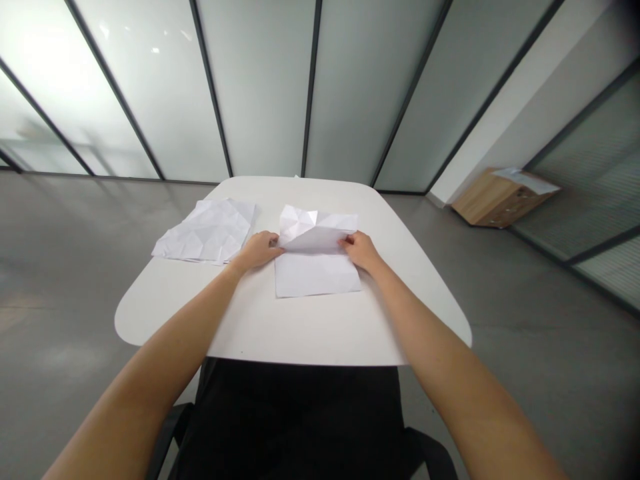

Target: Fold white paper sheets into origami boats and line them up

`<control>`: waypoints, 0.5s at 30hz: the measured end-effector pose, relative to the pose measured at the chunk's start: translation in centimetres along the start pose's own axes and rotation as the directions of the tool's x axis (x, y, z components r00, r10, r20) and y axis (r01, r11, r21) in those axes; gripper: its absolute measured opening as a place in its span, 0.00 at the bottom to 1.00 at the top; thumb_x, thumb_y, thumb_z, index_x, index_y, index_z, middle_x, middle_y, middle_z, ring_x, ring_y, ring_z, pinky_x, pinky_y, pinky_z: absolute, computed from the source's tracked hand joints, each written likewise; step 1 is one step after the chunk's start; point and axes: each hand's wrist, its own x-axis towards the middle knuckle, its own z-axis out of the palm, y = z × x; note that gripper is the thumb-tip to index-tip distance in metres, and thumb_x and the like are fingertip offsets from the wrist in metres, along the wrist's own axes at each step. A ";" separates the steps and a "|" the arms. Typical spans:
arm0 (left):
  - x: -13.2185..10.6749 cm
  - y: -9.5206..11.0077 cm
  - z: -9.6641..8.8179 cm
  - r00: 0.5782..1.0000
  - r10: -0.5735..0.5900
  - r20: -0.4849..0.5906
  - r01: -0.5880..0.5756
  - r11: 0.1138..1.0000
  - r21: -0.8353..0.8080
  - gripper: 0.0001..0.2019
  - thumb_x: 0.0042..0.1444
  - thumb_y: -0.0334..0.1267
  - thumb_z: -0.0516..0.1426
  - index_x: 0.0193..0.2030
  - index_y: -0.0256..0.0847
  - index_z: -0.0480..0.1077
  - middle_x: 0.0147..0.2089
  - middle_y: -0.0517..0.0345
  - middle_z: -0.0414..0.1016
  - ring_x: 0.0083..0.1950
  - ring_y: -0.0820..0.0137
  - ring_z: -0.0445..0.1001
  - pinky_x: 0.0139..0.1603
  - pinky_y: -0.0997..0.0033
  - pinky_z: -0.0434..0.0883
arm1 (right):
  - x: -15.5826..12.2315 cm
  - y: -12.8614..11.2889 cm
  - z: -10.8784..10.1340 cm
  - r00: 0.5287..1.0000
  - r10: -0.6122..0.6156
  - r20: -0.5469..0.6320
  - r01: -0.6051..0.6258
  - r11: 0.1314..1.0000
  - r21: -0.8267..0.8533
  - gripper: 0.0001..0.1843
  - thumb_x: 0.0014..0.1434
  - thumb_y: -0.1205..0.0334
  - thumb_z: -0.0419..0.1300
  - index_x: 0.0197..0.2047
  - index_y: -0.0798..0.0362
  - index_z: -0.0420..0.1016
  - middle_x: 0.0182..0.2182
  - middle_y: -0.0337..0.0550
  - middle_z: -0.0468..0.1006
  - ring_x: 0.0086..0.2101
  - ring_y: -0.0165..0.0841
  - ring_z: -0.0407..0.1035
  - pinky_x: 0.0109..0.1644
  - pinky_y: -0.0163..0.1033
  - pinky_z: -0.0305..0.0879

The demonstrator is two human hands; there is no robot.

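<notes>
On the white counter [310,333], our left hand [257,251] and right hand [362,251] pinch a bent paper [317,275] between their fingers [347,240]

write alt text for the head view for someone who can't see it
A person's right hand pinches the right side of a white paper sheet, its far part raised and creased, while the left hand is at its left edge. The sheet is on a white table, with creased papers to the left; beyond stands a frosted-glass partition.

Sheet [317,275] on table [310,333], papers [210,230] to its left, partition [260,87] behind table, cabinet [505,197] far right
</notes>
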 end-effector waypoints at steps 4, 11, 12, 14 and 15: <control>-0.1 -0.2 -0.4 0.997 -0.073 -0.021 0.070 0.992 -0.109 0.08 0.56 0.45 0.64 0.37 0.43 0.76 0.38 0.55 0.82 0.40 0.61 0.79 0.45 0.63 0.73 | -0.3 -0.4 -0.3 1.000 -0.022 0.006 0.023 0.999 -0.037 0.12 0.57 0.66 0.64 0.44 0.56 0.84 0.40 0.49 0.88 0.41 0.43 0.80 0.53 0.48 0.76; 0.0 -0.8 -0.5 0.986 -0.146 -0.083 0.130 0.977 -0.169 0.07 0.52 0.41 0.66 0.37 0.44 0.77 0.40 0.56 0.85 0.43 0.60 0.81 0.47 0.63 0.75 | -0.9 -0.9 -0.9 0.994 -0.088 0.062 0.096 0.986 -0.139 0.16 0.57 0.68 0.65 0.49 0.55 0.84 0.42 0.48 0.88 0.41 0.41 0.80 0.52 0.44 0.75; 0.0 -0.8 -0.5 0.985 -0.147 -0.087 0.131 0.977 -0.170 0.07 0.52 0.41 0.66 0.37 0.44 0.77 0.40 0.56 0.85 0.43 0.60 0.81 0.48 0.63 0.75 | -0.8 -0.8 -1.0 0.994 -0.086 0.061 0.095 0.983 -0.160 0.15 0.57 0.67 0.65 0.47 0.54 0.85 0.42 0.48 0.88 0.41 0.41 0.80 0.53 0.44 0.75; 0.0 -0.8 -0.5 0.985 -0.148 -0.085 0.134 0.978 -0.159 0.05 0.53 0.39 0.65 0.37 0.44 0.78 0.40 0.55 0.85 0.43 0.60 0.81 0.47 0.64 0.74 | -0.6 -0.5 -1.1 0.996 -0.070 0.057 0.080 0.980 -0.181 0.12 0.57 0.67 0.66 0.44 0.55 0.86 0.40 0.49 0.88 0.41 0.42 0.80 0.52 0.45 0.75; -0.1 -0.8 -0.6 0.985 -0.151 -0.081 0.138 0.979 -0.149 0.05 0.53 0.39 0.64 0.36 0.44 0.79 0.40 0.55 0.85 0.43 0.59 0.81 0.47 0.64 0.74 | -0.6 -0.4 -1.1 0.996 -0.062 0.057 0.071 0.982 -0.176 0.10 0.57 0.66 0.65 0.42 0.55 0.86 0.39 0.48 0.88 0.40 0.43 0.81 0.51 0.45 0.75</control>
